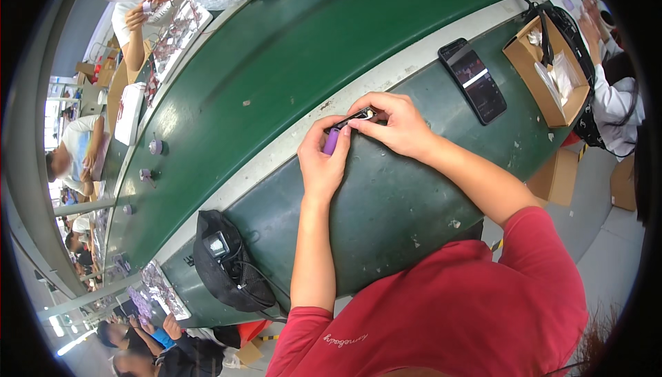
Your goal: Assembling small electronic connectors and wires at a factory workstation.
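Both of my hands meet above the near green worktop, close to its pale far edge. My left hand (320, 165) is closed, its fingers and thumb around a short purple cylinder-like piece (332, 142) and the left end of a small black casing (339, 126). Pinched on the other end of that casing is my right hand (407, 129), with thumb and fingers pressed near a small light-coloured part. Fingers hide much of the casing, and I cannot tell whether the purple piece is joined to it.
A dark phone (474, 80) lies to the right, beside an open cardboard box (548, 77) holding white bags. At left sits a black pouch (231, 263) with a cable. Beyond the pale edge runs a green belt (276, 80) carrying small purple parts (155, 147). Other people work across and alongside.
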`<control>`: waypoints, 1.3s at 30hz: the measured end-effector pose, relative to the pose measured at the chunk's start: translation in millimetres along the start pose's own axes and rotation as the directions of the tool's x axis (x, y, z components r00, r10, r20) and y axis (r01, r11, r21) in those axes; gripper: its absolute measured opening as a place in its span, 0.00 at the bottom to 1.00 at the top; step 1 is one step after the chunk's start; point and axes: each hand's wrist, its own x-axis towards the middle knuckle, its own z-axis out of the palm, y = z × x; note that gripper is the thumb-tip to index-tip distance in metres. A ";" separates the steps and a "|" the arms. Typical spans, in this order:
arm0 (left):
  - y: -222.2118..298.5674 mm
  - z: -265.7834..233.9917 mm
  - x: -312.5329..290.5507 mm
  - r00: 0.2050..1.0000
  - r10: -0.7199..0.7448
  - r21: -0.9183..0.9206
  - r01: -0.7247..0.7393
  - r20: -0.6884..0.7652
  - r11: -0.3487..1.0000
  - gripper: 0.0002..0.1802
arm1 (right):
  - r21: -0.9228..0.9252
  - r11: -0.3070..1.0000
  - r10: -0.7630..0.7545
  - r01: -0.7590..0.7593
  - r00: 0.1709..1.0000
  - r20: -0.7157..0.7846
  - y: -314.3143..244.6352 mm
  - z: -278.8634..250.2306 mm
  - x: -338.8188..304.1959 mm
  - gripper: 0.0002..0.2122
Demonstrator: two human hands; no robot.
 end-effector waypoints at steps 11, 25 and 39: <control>3.7 0.5 -0.4 0.997 -0.064 0.087 0.068 -0.040 0.994 0.12 | 0.001 0.999 0.045 -0.045 0.997 -0.059 4.3 -5.4 3.9 0.09; -0.6 0.8 -0.5 0.996 -0.015 0.139 0.027 -0.084 0.990 0.11 | 0.194 0.978 0.091 -0.077 0.994 -0.066 9.6 -1.5 5.8 0.10; -2.3 0.3 0.1 0.998 0.003 0.169 0.006 -0.058 0.986 0.12 | -0.021 1.000 0.019 -0.022 0.990 -0.140 6.9 0.4 2.0 0.09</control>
